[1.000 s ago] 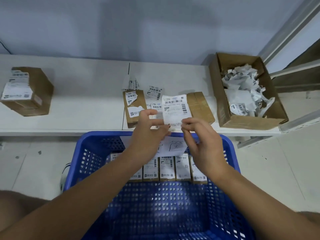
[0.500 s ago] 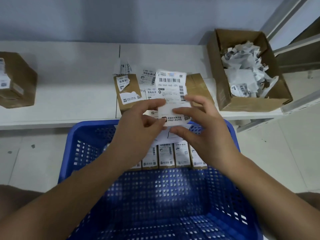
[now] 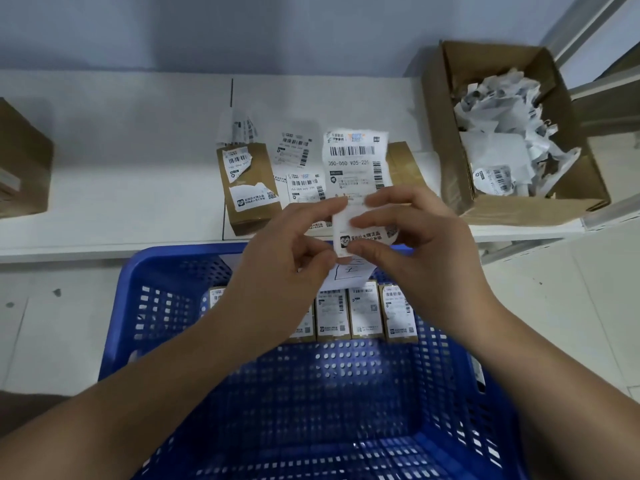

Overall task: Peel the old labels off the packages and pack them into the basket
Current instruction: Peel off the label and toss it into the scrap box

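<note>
**Both hands pinch a peeled label above the basket**

The left hand point(image 3: 287, 247) and the right hand point(image 3: 412, 244) meet over the far rim of the blue basket point(image 3: 145, 271), each pinching the lower part of one white label point(image 3: 356, 168) between thumb and fingertips. The label stands upright between them, barcode side toward the camera, its top edge torn.

Inside the basket, a row of labelled packages point(image 3: 363, 313) stands side by side against the far wall, partly hidden by the left wrist. A white sheet with handwriting point(image 3: 346, 271) hangs just below the hands.

On the white worktop point(image 3: 138, 150) behind the basket lies a brown package point(image 3: 247, 188) with torn label remnants stuck on it, loose label pieces point(image 3: 294, 150) beside it, and another brown package point(image 3: 401, 164) behind the held label. To the right, an open cardboard box point(image 3: 446, 133) holds crumpled label scraps point(image 3: 498, 133). A further brown box point(image 3: 20, 161) sits at the left edge.
</note>
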Demonstrator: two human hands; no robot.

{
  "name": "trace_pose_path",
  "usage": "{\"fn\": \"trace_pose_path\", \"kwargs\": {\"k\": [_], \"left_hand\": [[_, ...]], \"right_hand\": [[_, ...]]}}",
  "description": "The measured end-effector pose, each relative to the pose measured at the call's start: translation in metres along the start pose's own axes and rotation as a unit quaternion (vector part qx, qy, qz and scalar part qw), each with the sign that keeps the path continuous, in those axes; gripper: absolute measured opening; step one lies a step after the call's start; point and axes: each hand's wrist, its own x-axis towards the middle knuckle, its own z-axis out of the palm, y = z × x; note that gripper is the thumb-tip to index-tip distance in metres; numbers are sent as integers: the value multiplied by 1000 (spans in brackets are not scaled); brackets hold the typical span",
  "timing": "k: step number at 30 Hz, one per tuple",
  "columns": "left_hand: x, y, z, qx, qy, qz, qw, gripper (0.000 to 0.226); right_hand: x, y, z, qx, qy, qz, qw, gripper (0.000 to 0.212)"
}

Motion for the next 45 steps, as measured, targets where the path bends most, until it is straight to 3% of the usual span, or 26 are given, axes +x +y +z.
{"fn": "trace_pose_path", "kwargs": {"k": [5,12,33,45], "left_hand": [[7,-2,-1,-26,4,-34,999,48],[6,-5,0,-28,11,-4,1000,29],[6,-2,0,-19,6,5,1000,28],[5,-2,-1,-9,9,5,1000,27]], "right_hand": [[3,2,0,2,39,-5,999,29],[1,3,0,-2,58,-16,998,27],[-1,0,1,-11,55,-7,998,20],[-4,-2,2,16,-2,8,1000,23]]}}
